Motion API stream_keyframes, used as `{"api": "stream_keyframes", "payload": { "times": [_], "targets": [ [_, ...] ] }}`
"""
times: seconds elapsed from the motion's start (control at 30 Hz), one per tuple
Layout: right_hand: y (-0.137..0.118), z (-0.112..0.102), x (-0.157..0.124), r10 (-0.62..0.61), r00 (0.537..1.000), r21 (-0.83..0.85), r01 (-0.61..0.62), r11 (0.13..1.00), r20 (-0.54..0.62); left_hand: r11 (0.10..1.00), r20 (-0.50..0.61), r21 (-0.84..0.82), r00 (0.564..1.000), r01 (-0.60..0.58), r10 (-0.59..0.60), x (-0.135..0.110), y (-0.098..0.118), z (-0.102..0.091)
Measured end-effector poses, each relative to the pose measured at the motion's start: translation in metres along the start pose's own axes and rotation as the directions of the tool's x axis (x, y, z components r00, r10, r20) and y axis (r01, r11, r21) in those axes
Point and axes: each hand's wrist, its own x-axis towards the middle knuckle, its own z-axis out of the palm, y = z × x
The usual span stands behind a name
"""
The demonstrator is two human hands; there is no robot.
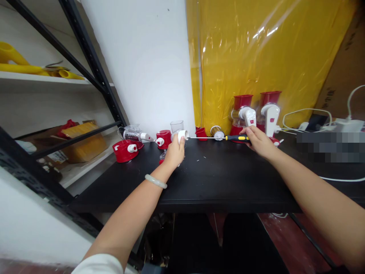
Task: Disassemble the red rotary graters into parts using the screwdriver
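My left hand [174,151] is closed around a white round plastic part [183,134] above the black table. In my right hand [260,141] is a screwdriver [235,138] with a black and yellow handle, held level. Its long thin shaft points left, and the tip reaches the opening of the white part; how far it goes in is too small to tell. Just behind my left hand stand a clear plastic hopper [177,126] and a red base [163,139] with a white knob. A red cup-like piece [201,134] and a metal grater drum [217,132] lie beyond the shaft.
Two red-and-white rotary graters [246,114] stand at the back right. Farther left are another red base [124,150] and a silver drum [132,134]. White cables [305,111] run along the right. A black-framed shelf [106,85] borders the table [222,179] on the left.
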Motion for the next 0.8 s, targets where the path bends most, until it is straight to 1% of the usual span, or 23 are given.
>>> {"api": "stream_keyframes", "payload": {
  "times": [0.07, 0.23, 0.3, 0.37, 0.43, 0.5, 0.6, 0.8],
  "targets": [
    [-0.003, -0.001, 0.001, -0.037, 0.999, 0.015, 0.037, 0.999, -0.023, 1.0, -0.001, 0.002, 1.0, 0.0, 0.0, 0.0, 0.0, 0.0],
    [-0.007, -0.002, 0.004, -0.135, 0.99, 0.064, 0.137, 0.989, -0.035, 1.0, -0.01, -0.009, 1.0, 0.012, -0.012, 0.002, 0.0, -0.001],
    [-0.005, -0.001, 0.004, -0.123, 0.992, 0.096, 0.125, 0.987, -0.031, 1.0, -0.014, -0.023, 1.0, 0.018, -0.018, 0.002, 0.001, -0.001],
    [-0.001, -0.001, 0.002, -0.069, 0.998, 0.113, 0.07, 0.991, -0.006, 0.999, -0.011, -0.036, 1.0, 0.023, -0.023, 0.001, 0.002, -0.001],
    [0.002, -0.001, 0.001, -0.023, 1.0, 0.092, 0.022, 0.996, 0.005, 0.999, 0.0, -0.043, 1.0, 0.024, -0.024, 0.0, 0.004, -0.001],
    [0.004, -0.003, 0.0, -0.01, 0.999, 0.043, 0.011, 0.999, -0.031, 0.999, 0.016, -0.046, 1.0, 0.024, -0.023, -0.001, 0.006, 0.0],
    [0.004, -0.004, 0.002, -0.028, 0.996, -0.001, 0.028, 1.0, -0.085, 0.999, 0.032, -0.047, 0.999, 0.025, -0.023, -0.002, 0.007, 0.0],
    [0.001, -0.005, 0.008, -0.143, 0.987, 0.036, 0.146, 0.989, -0.07, 0.999, 0.014, -0.033, 0.999, 0.03, -0.03, 0.0, 0.003, 0.001]
  ]
}}
